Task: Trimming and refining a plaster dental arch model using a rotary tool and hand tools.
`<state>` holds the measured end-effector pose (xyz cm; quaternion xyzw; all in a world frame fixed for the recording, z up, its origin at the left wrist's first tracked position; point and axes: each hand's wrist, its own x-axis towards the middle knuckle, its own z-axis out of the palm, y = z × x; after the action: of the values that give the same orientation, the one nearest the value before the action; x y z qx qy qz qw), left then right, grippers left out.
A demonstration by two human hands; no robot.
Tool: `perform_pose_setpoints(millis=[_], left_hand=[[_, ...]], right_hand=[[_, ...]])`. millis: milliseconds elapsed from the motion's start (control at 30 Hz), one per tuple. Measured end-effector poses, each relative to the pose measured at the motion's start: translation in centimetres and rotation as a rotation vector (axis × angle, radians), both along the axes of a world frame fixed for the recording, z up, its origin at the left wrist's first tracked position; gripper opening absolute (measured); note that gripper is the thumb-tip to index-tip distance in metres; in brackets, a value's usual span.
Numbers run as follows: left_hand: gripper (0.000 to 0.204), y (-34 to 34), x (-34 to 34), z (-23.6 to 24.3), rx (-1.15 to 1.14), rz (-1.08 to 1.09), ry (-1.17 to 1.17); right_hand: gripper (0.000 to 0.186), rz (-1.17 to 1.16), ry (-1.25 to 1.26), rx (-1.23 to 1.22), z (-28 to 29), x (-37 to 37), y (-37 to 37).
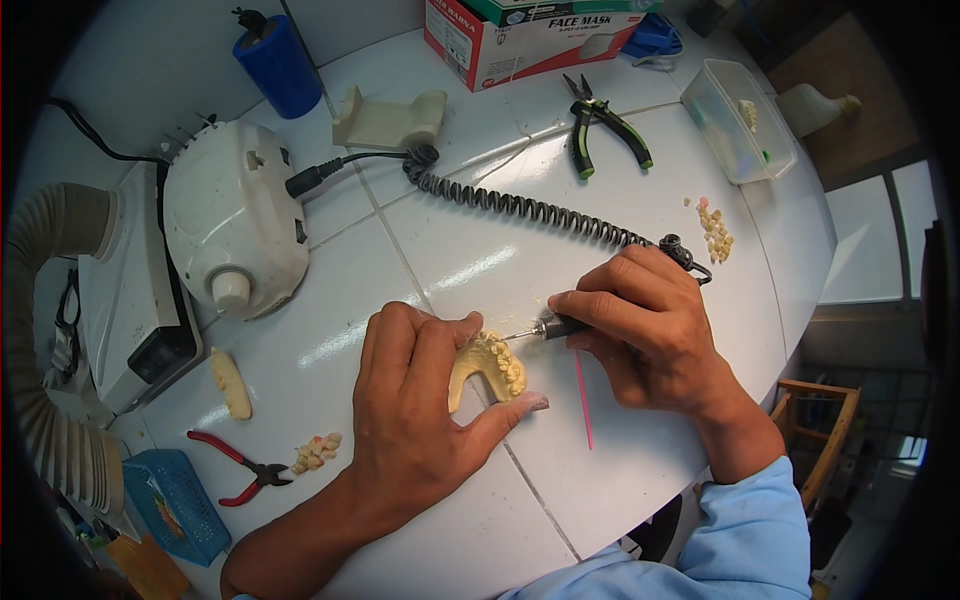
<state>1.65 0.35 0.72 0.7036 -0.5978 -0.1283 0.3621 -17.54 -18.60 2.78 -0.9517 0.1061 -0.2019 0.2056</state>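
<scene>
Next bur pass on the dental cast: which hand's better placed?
Right, probably: the right hand holds the black handpiece, its bur tip at the dental cast. The left hand grips the cast, so seems better for steadying.

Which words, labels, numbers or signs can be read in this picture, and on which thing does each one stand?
Red-and-white box: large dark lettering on the front is readable, but I will not copy it out; the finer print is too small.
Green box on top: print too small to read.
Tooth model and handheld tool: no print that I can make out.
</scene>
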Motion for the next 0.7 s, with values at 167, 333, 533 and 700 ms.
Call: perform_pose_setpoints(millis=[167, 333, 533, 700], left_hand=[[0.081, -0.01, -0.03, -0.19, 0.013, -0.002, 0.021], [0.082, -0.02, 0.08, -0.26, 0.014, -0.019, 0.025], [0.081, -0.04, 0.1, -0.17, 0.014, -0.021, 0.031], [0.08, -0.04, 0.12, -0.18, 0.015, -0.022, 0.036]], right_hand=[[0.033, -0.001, 0.009, 0.002, 0.04, -0.04, -0.01], [0.033, -0.011, 0.005, 0.011, 0.02, -0.09, 0.06], [0.034, -0.006, 0.016, 0.016, 0.04, -0.1, 0.04], [0.035, -0.004, 0.02, 0.018, 0.06, -0.13, -0.02]])
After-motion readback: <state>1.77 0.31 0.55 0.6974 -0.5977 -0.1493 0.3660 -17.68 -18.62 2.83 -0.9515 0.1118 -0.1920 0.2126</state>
